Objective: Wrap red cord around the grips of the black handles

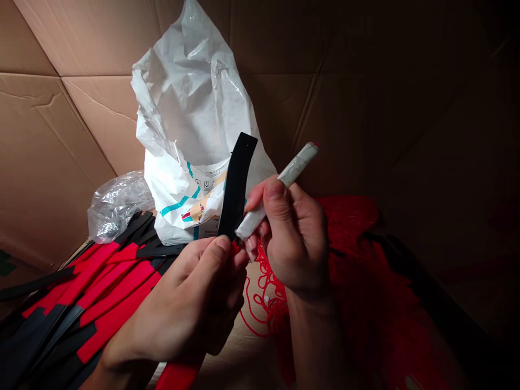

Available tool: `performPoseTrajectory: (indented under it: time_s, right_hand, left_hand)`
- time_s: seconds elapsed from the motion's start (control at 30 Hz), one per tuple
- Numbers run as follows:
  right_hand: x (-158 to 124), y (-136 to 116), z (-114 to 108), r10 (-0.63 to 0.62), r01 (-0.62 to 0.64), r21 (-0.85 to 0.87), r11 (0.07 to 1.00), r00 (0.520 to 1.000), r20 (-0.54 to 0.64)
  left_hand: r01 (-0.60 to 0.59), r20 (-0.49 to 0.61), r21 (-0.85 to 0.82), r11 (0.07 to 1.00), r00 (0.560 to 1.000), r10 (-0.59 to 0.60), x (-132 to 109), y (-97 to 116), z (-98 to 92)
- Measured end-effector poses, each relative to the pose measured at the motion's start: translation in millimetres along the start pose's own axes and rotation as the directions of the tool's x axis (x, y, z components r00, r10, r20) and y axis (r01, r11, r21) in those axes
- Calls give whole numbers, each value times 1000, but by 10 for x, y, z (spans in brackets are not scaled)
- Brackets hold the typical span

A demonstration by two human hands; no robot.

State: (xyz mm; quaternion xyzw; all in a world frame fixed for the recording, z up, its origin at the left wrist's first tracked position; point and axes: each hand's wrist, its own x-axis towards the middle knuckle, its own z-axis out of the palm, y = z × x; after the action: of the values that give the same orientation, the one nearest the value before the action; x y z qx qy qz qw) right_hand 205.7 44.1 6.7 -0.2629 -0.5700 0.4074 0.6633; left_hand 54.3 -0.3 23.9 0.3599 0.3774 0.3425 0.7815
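Probably cardboard floor (pixel 239 363) under red strips (pixel 109 292)

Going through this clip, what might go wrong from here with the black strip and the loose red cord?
The black strip, pinched only near its lower end by the left hand, might slip or twist. The loose red cord below might snag the right hand or the white-wrapped stick.

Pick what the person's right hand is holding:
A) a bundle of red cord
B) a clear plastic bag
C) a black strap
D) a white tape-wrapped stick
D. The right hand grips the white tape-wrapped stick between thumb and fingers, while the left hand pinches the lower end of the black strap.
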Motion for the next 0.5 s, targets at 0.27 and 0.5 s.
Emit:
performPoseTrajectory:
  time_s: [0.27,0.5]
  right_hand:
    - [-12,0,-4,3,-2,-19,1000,999,43]
    - [16,36,-21,16,-18,35,999,998,62]
  left_hand:
    - [-4,-56,4,1000,998,4,-26,-9,-2]
    - [20,24,-13,1000,1000,-20,-1,22,-3]
